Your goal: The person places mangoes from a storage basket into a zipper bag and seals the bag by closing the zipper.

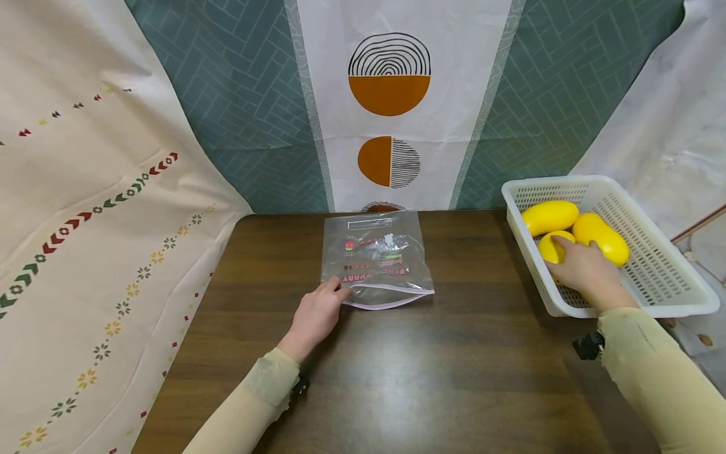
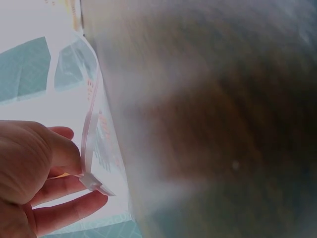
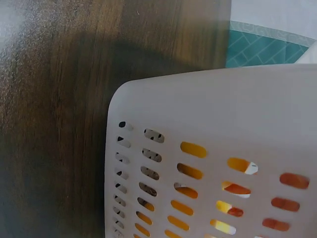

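Observation:
A clear zip bag (image 1: 377,258) with red print lies flat on the dark wooden table (image 1: 454,372). My left hand (image 1: 333,292) pinches its near left corner; in the left wrist view the left hand (image 2: 85,181) has thumb and fingers on the white zipper slider (image 2: 92,182) of the bag (image 2: 91,94). My right hand (image 1: 568,253) reaches into a white perforated basket (image 1: 669,280) and curls over a yellow mango (image 1: 547,248). Two more yellow mangoes (image 1: 549,216) (image 1: 604,240) lie beside it. The right wrist view shows only the basket wall (image 3: 223,109), with yellow showing through its holes.
The basket stands at the table's right edge, partly overhanging it. Patterned cloths hang behind and to the left of the table. Bare wood lies between the bag and the basket and along the near side.

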A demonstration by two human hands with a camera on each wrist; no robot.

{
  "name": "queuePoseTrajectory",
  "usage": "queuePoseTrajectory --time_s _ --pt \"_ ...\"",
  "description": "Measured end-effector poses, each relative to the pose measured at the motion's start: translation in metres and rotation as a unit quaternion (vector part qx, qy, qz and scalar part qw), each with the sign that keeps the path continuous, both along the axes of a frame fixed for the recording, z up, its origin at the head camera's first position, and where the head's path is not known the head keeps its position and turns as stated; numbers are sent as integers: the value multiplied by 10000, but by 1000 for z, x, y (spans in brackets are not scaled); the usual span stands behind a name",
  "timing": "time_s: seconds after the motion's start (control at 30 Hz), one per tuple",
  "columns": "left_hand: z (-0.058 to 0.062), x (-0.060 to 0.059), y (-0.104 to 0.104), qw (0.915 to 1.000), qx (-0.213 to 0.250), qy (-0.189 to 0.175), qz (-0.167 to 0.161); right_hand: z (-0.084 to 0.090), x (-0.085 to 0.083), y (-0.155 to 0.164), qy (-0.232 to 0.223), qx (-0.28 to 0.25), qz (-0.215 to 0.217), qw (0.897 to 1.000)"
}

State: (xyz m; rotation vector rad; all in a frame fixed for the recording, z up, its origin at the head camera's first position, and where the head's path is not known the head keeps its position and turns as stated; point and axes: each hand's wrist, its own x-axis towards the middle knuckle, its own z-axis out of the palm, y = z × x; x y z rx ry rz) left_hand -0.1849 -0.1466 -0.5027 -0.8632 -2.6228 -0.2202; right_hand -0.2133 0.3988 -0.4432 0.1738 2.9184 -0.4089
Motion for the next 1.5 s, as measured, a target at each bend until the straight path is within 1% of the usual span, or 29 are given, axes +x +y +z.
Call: queuePoseTrajectory --time_s 0.27,0.4,0.53,0.77,1.1,1.27,1.5 --pt "0 0 0 10000 16 -7 1 -1 -5 1 -108 23 161 9998" --pt "0 1 -1 10000 31 7 9 -2 -6 2 -35 -27 208 9998" --pt "1 1 -1 10000 48 30 3 -4 -5 3 42 -19 182 9998" --pt "1 2 0 10000 67 63 -10 -6 -2 4 -33 53 24 10000" --pt "1 3 -1 10000 67 26 10 -9 -2 2 110 6 46 9999" --pt "1 3 -1 10000 61 -36 27 -10 -2 2 131 -56 95 9999" --pt "0 4 -2 10000 62 -17 37 -12 -5 3 128 -172 185 9996"
